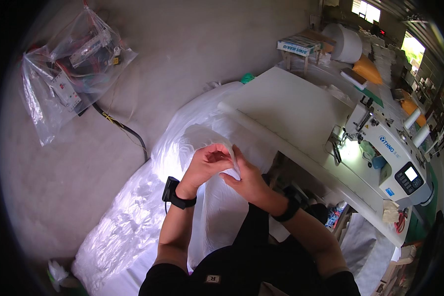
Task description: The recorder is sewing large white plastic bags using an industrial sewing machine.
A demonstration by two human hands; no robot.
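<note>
Both hands are raised in front of my body, close together, gripping a thin white cloth [224, 212]. My left hand [206, 166] has its fingers curled on the cloth's edge. Just to the right, my right hand [246, 178] pinches the same edge between thumb and fingers. The cloth arches up behind the fingers and hangs down toward my lap. A dark band with a small black box is on my left wrist, and another dark band is on the right one. Behind and left of the hands spreads a large heap of shiny white plastic sheeting [128, 222].
To the right stands a white sewing table [286, 106] bearing a lit sewing machine [389, 150] with thread cones [419, 135]. A plastic-covered electrical box [66, 91] hangs on the grey wall, its black cable [123, 127] running down. Farther back are a small stool [298, 47] and a large white roll [348, 43].
</note>
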